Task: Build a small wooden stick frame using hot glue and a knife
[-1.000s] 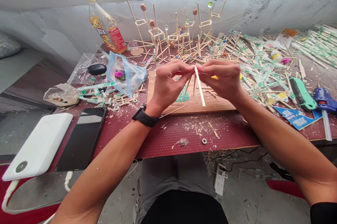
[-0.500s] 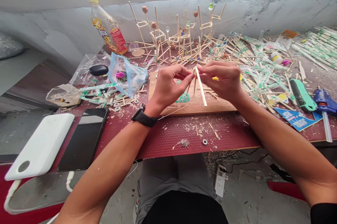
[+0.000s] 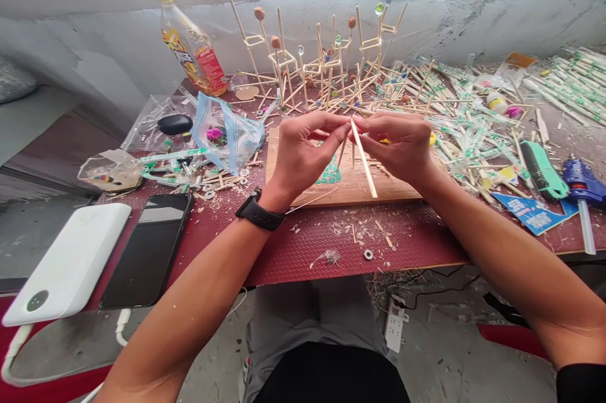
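Observation:
Above a wooden board point(image 3: 307, 199), my left hand point(image 3: 310, 153) and my right hand point(image 3: 398, 144) meet at the fingertips. Both are closed in a pinch on thin wooden sticks point(image 3: 364, 162) whose upper ends come together between the fingers. One pale stick slants down toward me; shorter, darker ones point down behind it. How the ends are joined is hidden by the fingers. Under my left hand a patch of green bits point(image 3: 329, 174) lies on the board, and loose stick pieces are to its right. A black watch point(image 3: 260, 210) is on my left wrist.
Stick frames point(image 3: 326, 68) with marbles and brown balls stand behind the board. Left are a bottle point(image 3: 189, 49), plastic bags point(image 3: 227, 131), a phone point(image 3: 149, 251) and a white power bank point(image 3: 66, 264). Wrapped sticks point(image 3: 568, 90), a green-handled tool point(image 3: 543, 169) and a blue glue gun point(image 3: 584, 185) lie right.
The pale stick's lower end has swung slightly toward me and to the right. Both hands stay pinched together in nearly the same place; the view has shifted a little.

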Motion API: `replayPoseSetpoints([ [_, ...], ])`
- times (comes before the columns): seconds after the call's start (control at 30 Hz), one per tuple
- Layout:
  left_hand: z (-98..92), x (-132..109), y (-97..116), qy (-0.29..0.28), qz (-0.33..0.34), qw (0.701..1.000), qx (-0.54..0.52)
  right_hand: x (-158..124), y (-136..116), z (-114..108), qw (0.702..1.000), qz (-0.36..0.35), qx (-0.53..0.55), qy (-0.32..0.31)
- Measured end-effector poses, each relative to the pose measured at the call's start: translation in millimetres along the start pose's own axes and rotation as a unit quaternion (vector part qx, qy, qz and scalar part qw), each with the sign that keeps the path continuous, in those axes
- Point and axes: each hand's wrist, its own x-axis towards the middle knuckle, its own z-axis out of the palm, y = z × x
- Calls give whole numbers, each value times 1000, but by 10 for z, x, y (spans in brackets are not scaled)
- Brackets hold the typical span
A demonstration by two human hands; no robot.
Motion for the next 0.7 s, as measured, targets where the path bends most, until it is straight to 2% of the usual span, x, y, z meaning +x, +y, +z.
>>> replayPoseSetpoints([
  [0.2, -22, 65, 30, -19, -106, 989, -97, 23, -60, 1, 1000, -2, 7, 4],
  [0.43, -104, 112, 21, -43, -222, 956, -188, 29, -77, -10, 1000, -6, -4, -2],
  [0.53, -132, 116, 0, -68, -231, 950, -197, 13, -83, -9, 1000, 13, -10, -1],
  [0.7, -148, 131, 39, -97, -218, 950, -200, 9, -106, -7, 996, 50, 72, 24],
])
